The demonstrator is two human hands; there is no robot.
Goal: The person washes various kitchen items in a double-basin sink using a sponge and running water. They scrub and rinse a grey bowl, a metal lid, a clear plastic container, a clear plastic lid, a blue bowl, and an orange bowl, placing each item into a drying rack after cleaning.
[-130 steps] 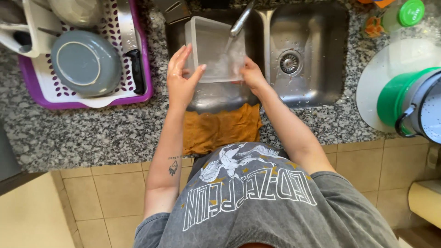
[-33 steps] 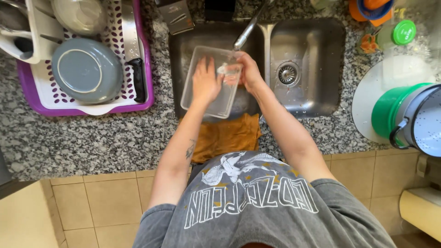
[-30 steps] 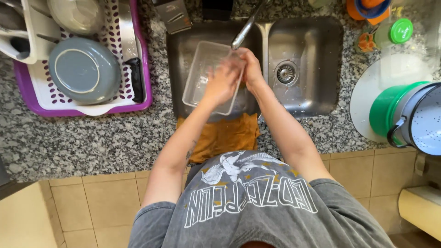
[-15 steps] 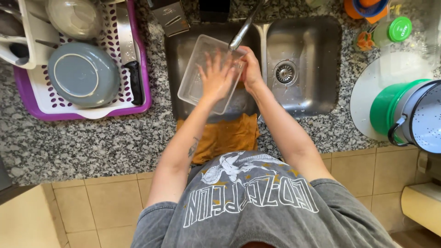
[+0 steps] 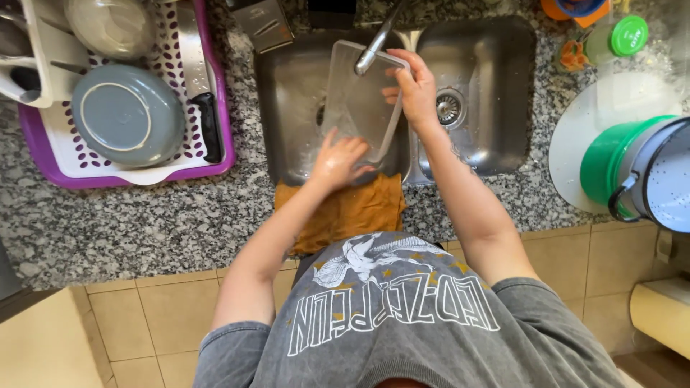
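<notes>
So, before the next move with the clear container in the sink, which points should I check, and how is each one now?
1. Right hand grips the upper rim of the clear container: ok.
2. Left hand is on the container's lower end: ok.
3. Container sits under the tap, over the left sink basin: ok.
4. Water running: cannot tell.
5. Free place in the purple drying rack: not ok, the grey plate and knife fill it.
6. Orange cloth covers the counter edge: ok.

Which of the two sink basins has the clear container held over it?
The left basin; both hands hold the clear container there, while the right basin is bare.
</notes>
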